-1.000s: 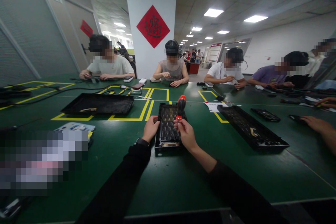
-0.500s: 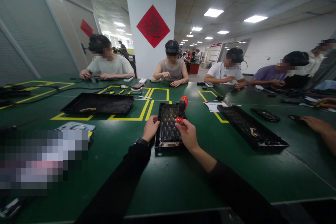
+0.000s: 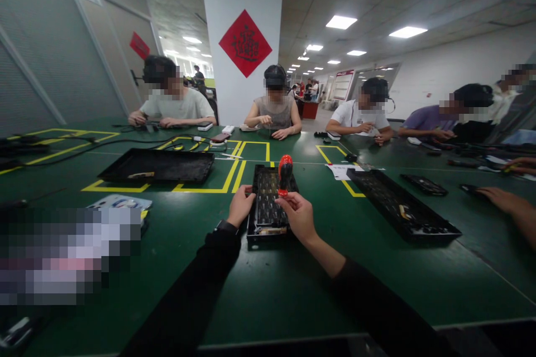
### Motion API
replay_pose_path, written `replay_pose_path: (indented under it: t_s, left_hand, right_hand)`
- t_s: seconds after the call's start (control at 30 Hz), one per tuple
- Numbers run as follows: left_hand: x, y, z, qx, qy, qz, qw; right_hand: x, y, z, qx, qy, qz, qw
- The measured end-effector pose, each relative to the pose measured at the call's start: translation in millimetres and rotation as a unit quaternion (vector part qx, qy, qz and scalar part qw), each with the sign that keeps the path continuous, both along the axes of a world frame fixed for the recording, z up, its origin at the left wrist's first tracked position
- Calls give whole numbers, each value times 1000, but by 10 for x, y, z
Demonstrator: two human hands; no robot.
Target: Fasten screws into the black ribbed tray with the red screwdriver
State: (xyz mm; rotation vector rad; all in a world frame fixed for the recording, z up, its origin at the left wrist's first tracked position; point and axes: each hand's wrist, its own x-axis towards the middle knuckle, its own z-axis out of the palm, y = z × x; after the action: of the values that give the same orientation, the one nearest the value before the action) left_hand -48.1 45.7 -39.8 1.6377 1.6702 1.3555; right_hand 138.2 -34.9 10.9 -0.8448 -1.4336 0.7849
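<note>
A small black rectangular casing (image 3: 268, 239) with raised walls lies lengthwise in front of me, with rows of small shapes inside and a tan strip at its near end. My left hand (image 3: 240, 206) is closed on the casing's left wall, thumb on top. Between the fingertips of my right hand (image 3: 300, 215) stands a screwdriver (image 3: 285, 172) with a red and black handle, nearly upright over the casing's right half. Its shaft and tip are mostly hidden by the fingers.
Larger black trays lie at left (image 3: 167, 170) and right (image 3: 402, 201) on the green table (image 3: 268, 301). A blurred-out packet (image 3: 125, 203) sits left. Several co-workers sit opposite; another person's hand (image 3: 502, 199) reaches in at right, touching a dark part.
The screwdriver's handle has tipped left from a rightward lean to nearly upright, and my right hand has shifted slightly with it. My left hand stays on the casing.
</note>
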Motion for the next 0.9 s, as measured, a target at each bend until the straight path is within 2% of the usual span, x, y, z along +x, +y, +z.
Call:
replay_pose_path:
  t_s: [0.27,0.5,0.67,0.9]
  left_hand:
    - [8,0,5,2,4,3,1000]
    - [8,-9,4,2,6,1,1000]
    - [10,-35,28,5,6,0,1000]
    - [2,-3,-9,7,-4,3,1000]
  right_hand:
    - [25,-33,65,10,-50,25,998]
    - [29,-19,53,7,-74,-6,997]
    - [26,-15,59,45,-72,-20,996]
    - [34,2,32,12,-55,5,998]
